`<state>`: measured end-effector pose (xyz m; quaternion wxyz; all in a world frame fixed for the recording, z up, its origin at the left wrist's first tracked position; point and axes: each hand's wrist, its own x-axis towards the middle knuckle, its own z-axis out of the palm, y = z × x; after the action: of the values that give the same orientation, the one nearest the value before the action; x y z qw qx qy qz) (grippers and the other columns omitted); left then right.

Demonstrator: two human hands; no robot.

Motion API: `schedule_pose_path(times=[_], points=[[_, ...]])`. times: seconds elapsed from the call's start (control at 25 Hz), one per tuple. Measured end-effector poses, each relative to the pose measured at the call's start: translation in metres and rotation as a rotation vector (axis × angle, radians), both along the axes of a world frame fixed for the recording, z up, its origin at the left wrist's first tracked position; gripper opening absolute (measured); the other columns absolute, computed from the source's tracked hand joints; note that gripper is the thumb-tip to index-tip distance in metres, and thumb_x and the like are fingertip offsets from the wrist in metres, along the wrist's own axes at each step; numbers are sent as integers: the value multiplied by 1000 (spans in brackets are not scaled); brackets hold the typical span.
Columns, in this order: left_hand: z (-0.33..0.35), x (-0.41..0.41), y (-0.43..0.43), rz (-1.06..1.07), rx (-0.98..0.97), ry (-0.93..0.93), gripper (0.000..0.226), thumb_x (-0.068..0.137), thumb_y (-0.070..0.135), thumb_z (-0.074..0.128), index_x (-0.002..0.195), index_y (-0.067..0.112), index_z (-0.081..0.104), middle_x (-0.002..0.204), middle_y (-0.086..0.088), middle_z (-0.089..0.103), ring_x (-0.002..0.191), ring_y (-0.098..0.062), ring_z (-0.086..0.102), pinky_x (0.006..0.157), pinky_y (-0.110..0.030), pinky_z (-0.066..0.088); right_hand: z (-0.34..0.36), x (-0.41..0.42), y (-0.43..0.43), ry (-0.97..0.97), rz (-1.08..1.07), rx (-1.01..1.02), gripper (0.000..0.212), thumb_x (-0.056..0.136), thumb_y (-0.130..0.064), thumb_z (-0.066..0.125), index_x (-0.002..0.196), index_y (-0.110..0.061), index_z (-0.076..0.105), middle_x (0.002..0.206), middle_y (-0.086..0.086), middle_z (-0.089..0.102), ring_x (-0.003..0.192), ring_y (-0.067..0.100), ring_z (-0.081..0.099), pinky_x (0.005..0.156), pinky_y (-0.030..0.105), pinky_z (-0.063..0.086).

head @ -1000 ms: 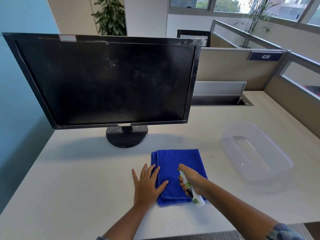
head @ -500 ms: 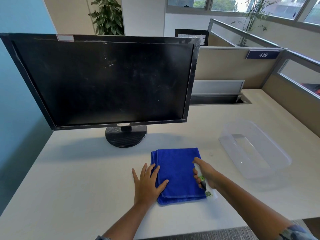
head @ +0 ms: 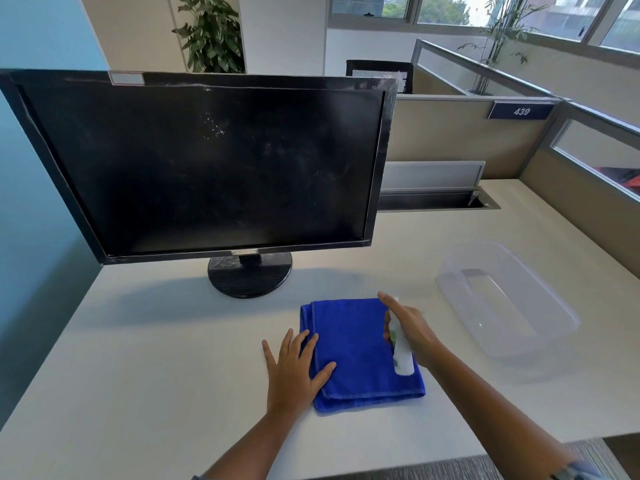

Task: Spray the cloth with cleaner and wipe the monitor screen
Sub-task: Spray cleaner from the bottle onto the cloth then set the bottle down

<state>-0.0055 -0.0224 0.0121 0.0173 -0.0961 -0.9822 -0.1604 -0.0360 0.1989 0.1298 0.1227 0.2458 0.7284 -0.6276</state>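
Spray bottle was up over the cloth, left hand pinning it down.

The right hand (head: 414, 329) had its fingers wrapped tight round the small white plastic spray bottle (head: 401, 351), forefinger stretched across the top, above the right edge of the folded blue microfibre cloth (head: 356, 348). The left hand (head: 294, 368) lay flat, fingers spread and gripping nothing, on the cloth's left edge on the white desk (head: 138, 375). The black flat-screen monitor (head: 214, 168) stood behind, specks on its screen.

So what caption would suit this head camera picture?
Left hand flat on a folded blue cloth, right hand holding a spray bottle over it, before a dusty monitor.
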Motion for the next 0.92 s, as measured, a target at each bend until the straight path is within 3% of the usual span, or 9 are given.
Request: schedule_pose_path(times=[0.12,0.2,0.36,0.56,0.92], points=[[0,0,0,-3,0,5,73,90,71,21,125,21,61,129,-2,59,122,-30,52,105,-60,8,10,-2,21,193,-25,118,9,85,-10,61,92,-8,55,79,10,55,70,20,53,64,31,44],[0,0,0,-4,6,10,73,90,71,20,126,21,61,129,-2,59,122,-30,52,105,-60,8,11,-4,40,286,-73,204,16,86,1,56,97,-11,51,84,6,53,79,21,51,66,29,42],[0,0,0,-1,20,15,73,91,71,21,126,20,60,129,-2,59,123,-30,51,105,-60,7,-6,-3,68,350,-281,325,25,86,-2,61,107,-11,50,100,8,55,88,23,52,69,30,41],[-1,0,0,-3,17,14,72,91,71,22,127,21,59,131,-1,58,124,-30,51,106,-60,7,-36,10,87,403,-392,424,30,80,-15,73,103,-9,56,102,12,60,90,28,55,75,34,44],[0,-1,1,-6,27,17,72,91,71,23,127,21,59,130,-1,58,124,-29,51,106,-59,5,-42,10,86,494,-272,613,39,74,-11,79,106,0,60,102,16,65,88,25,58,73,30,43]])
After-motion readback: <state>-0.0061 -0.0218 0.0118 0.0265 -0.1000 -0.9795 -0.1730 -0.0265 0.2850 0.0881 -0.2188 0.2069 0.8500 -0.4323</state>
